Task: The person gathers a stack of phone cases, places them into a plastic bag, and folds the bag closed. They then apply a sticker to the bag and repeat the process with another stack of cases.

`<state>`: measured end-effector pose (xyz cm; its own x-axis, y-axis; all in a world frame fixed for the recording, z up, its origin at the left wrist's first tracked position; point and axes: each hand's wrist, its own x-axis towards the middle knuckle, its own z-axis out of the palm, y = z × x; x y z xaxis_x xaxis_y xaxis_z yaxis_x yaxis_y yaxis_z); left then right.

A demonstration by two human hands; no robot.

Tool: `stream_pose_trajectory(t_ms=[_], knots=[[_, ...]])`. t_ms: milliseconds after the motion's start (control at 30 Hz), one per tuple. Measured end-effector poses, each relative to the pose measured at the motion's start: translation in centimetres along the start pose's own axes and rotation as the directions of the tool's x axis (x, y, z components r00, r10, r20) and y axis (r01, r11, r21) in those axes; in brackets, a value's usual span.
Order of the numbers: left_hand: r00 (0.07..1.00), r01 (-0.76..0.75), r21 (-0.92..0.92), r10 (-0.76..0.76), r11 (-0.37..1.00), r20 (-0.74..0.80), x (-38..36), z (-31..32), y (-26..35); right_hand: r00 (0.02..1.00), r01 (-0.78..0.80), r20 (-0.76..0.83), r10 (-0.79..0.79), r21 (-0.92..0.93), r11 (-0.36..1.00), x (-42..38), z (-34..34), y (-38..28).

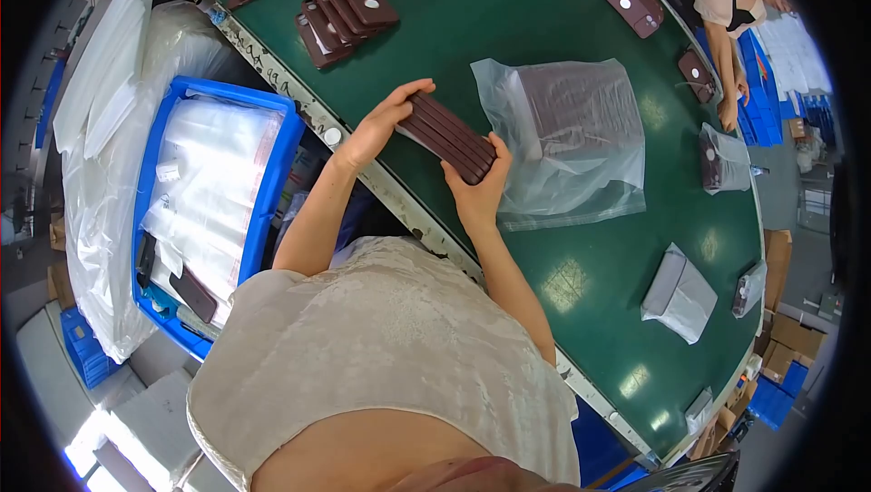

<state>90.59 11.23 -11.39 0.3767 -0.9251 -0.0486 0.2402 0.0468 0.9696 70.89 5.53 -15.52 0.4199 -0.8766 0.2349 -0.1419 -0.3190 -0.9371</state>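
Observation:
A short stack of dark maroon phone cases (pixel 449 138) is held above the green table, its case edges turned up toward me. My left hand (pixel 376 129) grips the upper left end, and my right hand (pixel 481 188) closes around the lower right end. Just right of the stack lies a clear plastic bag (pixel 590 183) with more maroon items inside it, seen only through the film. Farther off at the upper left, several maroon phone cases (pixel 367 2) lean overlapped in a row on the table.
The green table (pixel 435 29) has a worn metal edge. At my left stands a blue crate (pixel 298 129) of plastic bags, a phone (pixel 193 297) in it. Wrapped packs (pixel 680 297) lie to the right. Across the table, another person's arms (pixel 721 65) reach by a blue bin (pixel 760 97).

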Motion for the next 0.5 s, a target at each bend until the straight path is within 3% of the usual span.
stream_pose_trajectory(t_ms=[133, 233, 367, 500], knots=[[0.998, 0.055, -0.075, -0.053, 0.996, 0.034, -0.9, 0.3, 0.1, 1.000, 0.014, 0.016, -0.014, 0.020, 1.000, -0.5, -0.2, 0.0], [0.997, 0.066, -0.109, -0.070, 0.992, -0.030, -0.5, 0.1, -1.2, 0.999, 0.044, 0.024, -0.043, -0.023, 0.999, -0.9, -0.3, -0.1], [0.994, -0.057, -0.026, 0.054, 0.998, -0.098, 0.1, 1.2, -2.2, 1.000, 0.007, -0.003, -0.007, 0.026, 1.000, -0.7, -0.3, -0.1], [0.995, -0.058, -0.078, 0.052, 0.995, -0.084, 0.5, 1.2, -3.0, 0.991, -0.133, -0.009, 0.136, 0.166, 0.977, -0.3, -0.5, 0.2]])
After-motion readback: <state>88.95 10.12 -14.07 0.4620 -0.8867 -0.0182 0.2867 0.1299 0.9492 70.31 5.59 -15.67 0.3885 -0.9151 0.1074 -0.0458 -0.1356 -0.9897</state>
